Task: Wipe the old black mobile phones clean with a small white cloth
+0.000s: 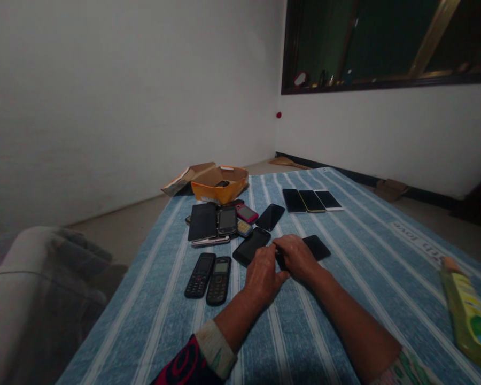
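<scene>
My left hand [264,275] and my right hand [299,258] meet over the cloth, their fingertips close together. My right hand curls over a dark smartphone [317,246], whose far end sticks out past the knuckles. The fingers of my left hand are bent and pressed together; what they hold, if anything, is hidden. Beside them, partly behind the left fingers, lies another black smartphone [251,245]. A third black smartphone [271,216] rests slightly farther back. Two black keypad phones, one [200,274] next to the other [218,280], lie left of my left hand.
A heap of phones, with a dark tablet-like slab [202,221] and a pink phone [247,213], lies before an open orange box [220,187]. Three phones [312,201] form a row at back right. A bottle of yellow-green liquid [468,315] lies right on the striped cloth [156,315].
</scene>
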The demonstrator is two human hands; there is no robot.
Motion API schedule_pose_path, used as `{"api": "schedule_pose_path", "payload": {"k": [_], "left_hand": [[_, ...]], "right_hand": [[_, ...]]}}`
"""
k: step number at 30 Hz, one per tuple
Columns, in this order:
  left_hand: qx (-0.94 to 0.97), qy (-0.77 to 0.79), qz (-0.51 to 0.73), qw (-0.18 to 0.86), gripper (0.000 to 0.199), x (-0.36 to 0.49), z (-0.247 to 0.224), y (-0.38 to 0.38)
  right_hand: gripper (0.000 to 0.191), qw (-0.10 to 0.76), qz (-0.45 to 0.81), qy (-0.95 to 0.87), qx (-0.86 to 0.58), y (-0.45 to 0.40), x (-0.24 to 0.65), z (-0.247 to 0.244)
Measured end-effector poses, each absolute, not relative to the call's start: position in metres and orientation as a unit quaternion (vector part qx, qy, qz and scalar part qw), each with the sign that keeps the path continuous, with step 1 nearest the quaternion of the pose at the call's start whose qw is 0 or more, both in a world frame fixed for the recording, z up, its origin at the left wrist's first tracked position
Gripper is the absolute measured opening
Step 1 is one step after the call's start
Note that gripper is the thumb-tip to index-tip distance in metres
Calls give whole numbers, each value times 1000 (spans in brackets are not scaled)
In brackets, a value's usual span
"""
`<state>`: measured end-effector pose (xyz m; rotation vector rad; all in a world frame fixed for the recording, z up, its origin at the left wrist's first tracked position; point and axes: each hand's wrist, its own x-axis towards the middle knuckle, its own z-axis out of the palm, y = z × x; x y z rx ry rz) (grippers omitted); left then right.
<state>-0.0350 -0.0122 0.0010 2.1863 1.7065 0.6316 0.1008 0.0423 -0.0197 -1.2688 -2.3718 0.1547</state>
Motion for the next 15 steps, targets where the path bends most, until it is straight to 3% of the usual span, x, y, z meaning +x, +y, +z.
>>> {"api": "schedule_pose_path", "payload": {"k": [15], "left_hand": [[759, 604, 195, 148, 55, -36, 1, -14]], "right_hand": [[31, 169, -4, -787, -593, 58, 143, -17]]}}
